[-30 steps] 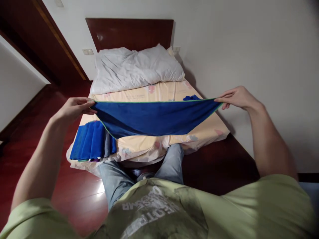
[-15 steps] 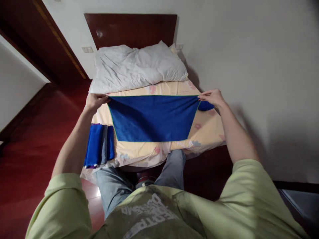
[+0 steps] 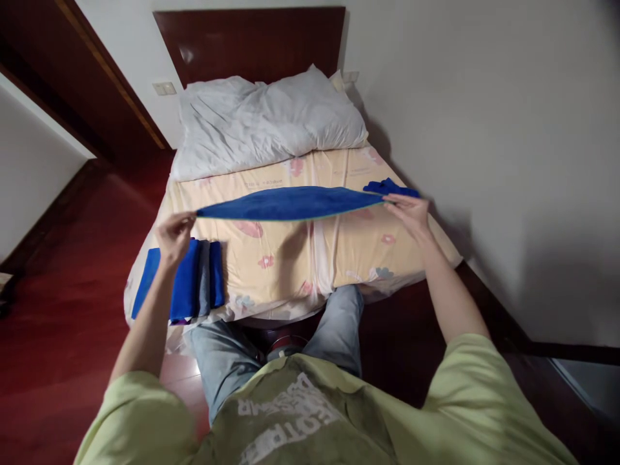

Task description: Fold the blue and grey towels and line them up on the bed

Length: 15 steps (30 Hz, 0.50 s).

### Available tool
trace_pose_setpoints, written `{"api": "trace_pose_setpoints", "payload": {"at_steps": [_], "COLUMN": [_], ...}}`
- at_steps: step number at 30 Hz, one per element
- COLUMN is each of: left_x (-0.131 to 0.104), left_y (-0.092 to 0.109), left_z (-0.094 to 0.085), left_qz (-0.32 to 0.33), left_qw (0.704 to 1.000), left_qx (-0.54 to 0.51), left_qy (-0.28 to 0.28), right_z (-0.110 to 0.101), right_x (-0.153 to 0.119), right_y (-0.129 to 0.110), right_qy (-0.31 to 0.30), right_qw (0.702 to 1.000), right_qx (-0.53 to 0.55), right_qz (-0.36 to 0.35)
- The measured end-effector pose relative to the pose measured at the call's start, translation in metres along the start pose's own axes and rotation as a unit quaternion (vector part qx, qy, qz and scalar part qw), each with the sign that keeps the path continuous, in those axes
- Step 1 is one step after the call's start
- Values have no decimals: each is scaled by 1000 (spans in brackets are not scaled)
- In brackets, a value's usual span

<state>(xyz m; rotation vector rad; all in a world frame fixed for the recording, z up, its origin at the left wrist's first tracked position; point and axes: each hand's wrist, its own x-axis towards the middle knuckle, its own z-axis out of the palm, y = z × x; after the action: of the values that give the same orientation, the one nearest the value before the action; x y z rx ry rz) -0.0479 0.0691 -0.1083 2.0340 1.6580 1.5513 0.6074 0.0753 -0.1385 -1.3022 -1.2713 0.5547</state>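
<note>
A blue towel (image 3: 290, 203) with a thin green edge is stretched in the air above the bed, billowing so that it shows as a narrow band. My left hand (image 3: 175, 236) pinches its left corner. At the opposite corner, my right hand (image 3: 409, 212) grips the cloth between thumb and fingers. Below and beside my left forearm lie folded blue and grey cloths (image 3: 203, 278) in a row on the bed's near left corner. Beyond my right hand, a crumpled blue cloth (image 3: 391, 187) rests near the bed's right edge.
The bed (image 3: 349, 252) has a pale flowered sheet. A rumpled white pillow or quilt (image 3: 271, 126) lies against the dark wooden headboard (image 3: 252, 42). A white wall (image 3: 484, 142) stands close on the right; dark red floor (image 3: 62, 219) runs along the left.
The towel hung down as a broad sheet and has now swung up into a thin, billowing band. My left hand has moved lower and slightly left; the right is slightly lower.
</note>
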Motion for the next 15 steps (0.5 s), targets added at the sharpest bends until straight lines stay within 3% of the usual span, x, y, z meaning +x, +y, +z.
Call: {"api": "trace_pose_setpoints", "payload": {"at_steps": [4, 8, 11, 15], "left_x": [-94, -169, -201, -218], "left_y": [-34, -58, -66, -68], "left_z": [19, 43, 56, 56], "left_qz": [-74, -137, -135, -92], "left_qw": [985, 937, 910, 894], "left_qx": [60, 97, 97, 111], "left_qy": [-145, -308, -381, -424], "right_z": [15, 34, 38, 30], "right_x": [-68, -134, -171, -195], "right_y": [64, 127, 161, 184], "right_qy": [15, 47, 85, 110], "right_qw": [993, 974, 958, 950], "right_qx": [0, -27, -46, -59], "right_qz": [120, 221, 270, 286]}}
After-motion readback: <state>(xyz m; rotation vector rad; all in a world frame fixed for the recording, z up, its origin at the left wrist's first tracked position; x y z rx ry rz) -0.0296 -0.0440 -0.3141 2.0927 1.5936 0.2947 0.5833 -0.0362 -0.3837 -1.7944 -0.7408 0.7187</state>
